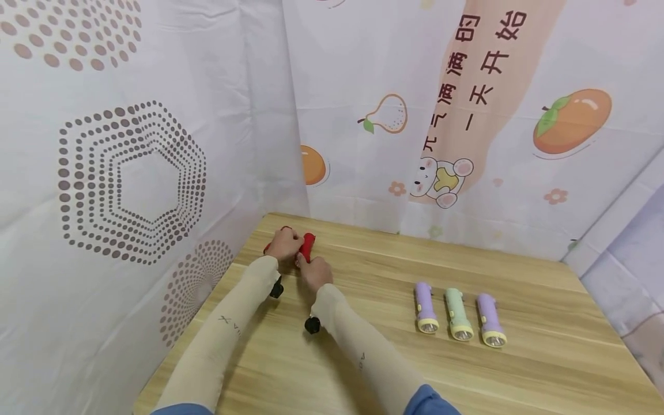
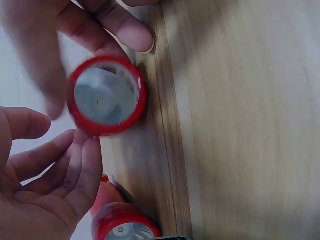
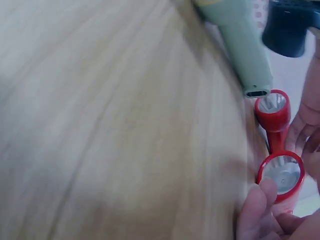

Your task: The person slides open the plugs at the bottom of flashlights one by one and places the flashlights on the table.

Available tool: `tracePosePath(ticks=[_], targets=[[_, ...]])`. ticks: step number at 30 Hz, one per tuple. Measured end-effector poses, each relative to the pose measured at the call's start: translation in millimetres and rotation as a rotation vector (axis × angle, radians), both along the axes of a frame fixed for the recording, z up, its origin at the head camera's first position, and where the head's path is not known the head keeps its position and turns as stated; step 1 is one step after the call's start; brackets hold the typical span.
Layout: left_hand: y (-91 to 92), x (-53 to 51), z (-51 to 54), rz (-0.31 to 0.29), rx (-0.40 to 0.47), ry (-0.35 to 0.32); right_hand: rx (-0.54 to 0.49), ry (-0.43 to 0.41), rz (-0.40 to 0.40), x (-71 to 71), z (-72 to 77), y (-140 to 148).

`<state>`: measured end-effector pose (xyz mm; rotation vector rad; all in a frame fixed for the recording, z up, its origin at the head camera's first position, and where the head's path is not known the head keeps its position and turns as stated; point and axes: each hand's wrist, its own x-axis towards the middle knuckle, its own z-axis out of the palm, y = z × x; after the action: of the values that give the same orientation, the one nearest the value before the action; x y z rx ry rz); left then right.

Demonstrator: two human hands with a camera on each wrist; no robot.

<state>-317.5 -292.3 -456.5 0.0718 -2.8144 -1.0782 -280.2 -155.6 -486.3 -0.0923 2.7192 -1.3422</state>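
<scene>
My right hand [image 1: 317,273] holds a red flashlight [image 1: 308,246] near the table's far left corner, fingers and thumb around its sides. Its round lens [image 2: 106,97] faces the left wrist camera. From the left, my left hand [image 1: 283,244] reaches in, its extended fingers touching the flashlight's rim in the left wrist view. A second red flashlight [image 2: 122,220] lies to the left, mostly hidden by the left hand in the head view. In the right wrist view, a pale green flashlight [image 3: 245,55] shows its blunt end close to that second red one.
On the table's right side lie a purple flashlight [image 1: 424,305], a green flashlight [image 1: 456,311] and another purple flashlight [image 1: 489,317], side by side. Printed curtains [image 1: 353,167] border the wooden table [image 1: 373,346] at the back and left.
</scene>
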Motion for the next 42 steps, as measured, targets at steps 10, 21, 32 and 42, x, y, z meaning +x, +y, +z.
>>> tracePosePath(ticks=[10,21,32,42], targets=[[-2.8,-5.1,-1.9,-0.031,-0.013,0.008,-0.111,-0.089,0.029,-3.1,4.1,8.4],[-9.4,8.6,7.0,0.09,0.199,-0.077,-0.232,-0.046,0.06,10.9,-2.5,11.1],[-10.1,2.1,0.8,0.07,0.321,-0.083,-0.295,-0.07,0.091,3.9,-5.4,18.5],[-8.9,7.7,-2.2,0.064,0.412,-0.068,-0.313,-0.122,0.153,3.8,2.5,35.8]])
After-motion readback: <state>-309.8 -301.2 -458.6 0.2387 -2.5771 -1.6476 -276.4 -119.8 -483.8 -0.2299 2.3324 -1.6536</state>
